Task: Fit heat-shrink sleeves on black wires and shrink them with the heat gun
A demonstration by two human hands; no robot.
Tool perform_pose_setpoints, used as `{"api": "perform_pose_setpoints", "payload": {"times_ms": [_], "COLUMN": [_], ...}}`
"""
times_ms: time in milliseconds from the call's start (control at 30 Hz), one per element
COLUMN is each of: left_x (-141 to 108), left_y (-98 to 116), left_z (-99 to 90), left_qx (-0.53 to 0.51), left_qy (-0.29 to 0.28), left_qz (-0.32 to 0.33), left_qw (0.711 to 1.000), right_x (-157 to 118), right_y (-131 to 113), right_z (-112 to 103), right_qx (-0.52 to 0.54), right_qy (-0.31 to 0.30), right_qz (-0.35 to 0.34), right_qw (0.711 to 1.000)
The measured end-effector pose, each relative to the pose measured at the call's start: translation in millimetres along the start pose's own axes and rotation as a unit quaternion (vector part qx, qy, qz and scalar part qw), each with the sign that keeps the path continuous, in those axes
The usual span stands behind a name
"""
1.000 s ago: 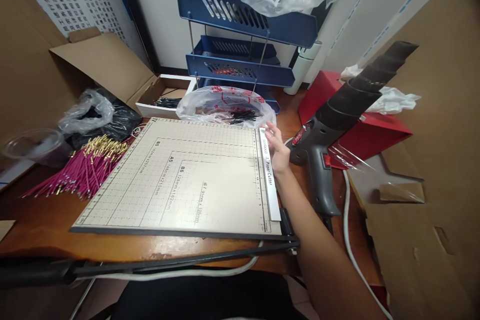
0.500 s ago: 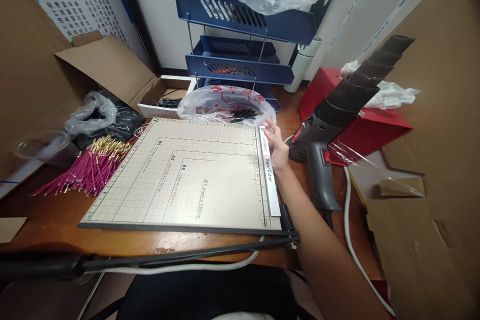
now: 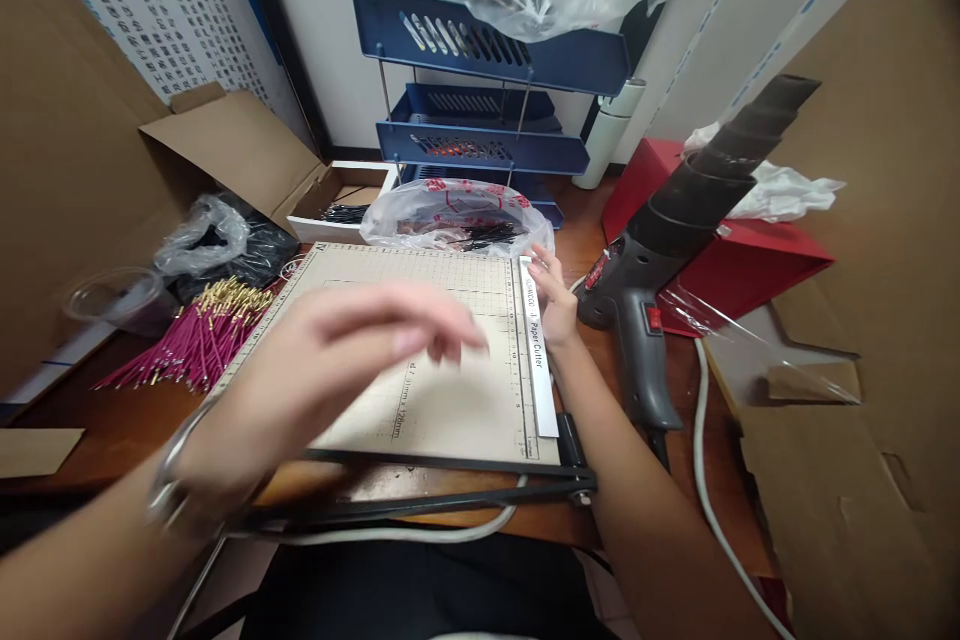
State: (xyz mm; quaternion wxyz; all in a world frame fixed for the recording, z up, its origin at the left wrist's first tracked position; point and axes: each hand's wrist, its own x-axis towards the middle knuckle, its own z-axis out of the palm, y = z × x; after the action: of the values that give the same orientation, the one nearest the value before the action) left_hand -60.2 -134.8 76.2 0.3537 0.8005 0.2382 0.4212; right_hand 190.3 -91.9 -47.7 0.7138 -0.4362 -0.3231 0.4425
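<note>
Right hand (image 3: pixel 556 298) open on paper cutter (image 3: pixel 420 360) edge, left hand (image 3: pixel 352 350) open, blurred above it

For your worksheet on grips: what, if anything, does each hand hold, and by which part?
Nothing is held. The left hand hovers blurred and open above the paper cutter; the right hand rests open at its right edge, by the white strip.

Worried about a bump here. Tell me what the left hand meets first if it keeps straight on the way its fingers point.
Probably the right hand at the paper cutter edge; the left hand is blurred and depth is unclear.
</note>
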Motion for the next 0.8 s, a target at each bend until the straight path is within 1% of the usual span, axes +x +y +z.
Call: {"api": "perform_pose_setpoints", "payload": {"times_ms": [67,100,133,233,300,367,433,533,667,800], "left_x": [33,52,70,115,136,151,164,179,190,192], "left_y": [-26,-43,-62,-113,-136,-150,-158,-168,-182,-189], "left_z": [-0.5,-0.2,0.7,10.0,21.4,34.6,47.2,61.4,71.3,73.9], "left_qx": [0.012,0.045,0.101,0.273,0.331,0.372,0.405,0.429,0.429,0.418], "left_qy": [-0.056,-0.07,-0.081,-0.106,-0.142,-0.18,-0.21,-0.241,-0.255,-0.244], "left_qz": [-0.04,-0.06,-0.078,-0.118,-0.123,-0.109,-0.086,-0.09,-0.105,-0.108], "left_qw": [0.998,0.995,0.989,0.949,0.925,0.904,0.886,0.866,0.86,0.869], "right_x": [0,0,0,0,0,1,1,2,1,0], "right_y": [0,0,0,-1,-1,0,1,3,2,0], "right_z": [0,0,1,1,1,1,0,0,2,4], "right_qx": [0.004,0.009,0.015,0.024,0.027,0.032,0.034,0.031,0.026,0.041], "right_qy": [0.001,0.003,0.006,0.007,0.006,0.002,-0.004,-0.001,0.006,0.008], "right_qz": [0.005,0.007,0.009,0.008,0.01,0.011,0.008,0.004,0.003,0.008], "right_qw": [1.0,1.0,1.0,1.0,1.0,0.999,0.999,1.0,1.0,0.999]}}
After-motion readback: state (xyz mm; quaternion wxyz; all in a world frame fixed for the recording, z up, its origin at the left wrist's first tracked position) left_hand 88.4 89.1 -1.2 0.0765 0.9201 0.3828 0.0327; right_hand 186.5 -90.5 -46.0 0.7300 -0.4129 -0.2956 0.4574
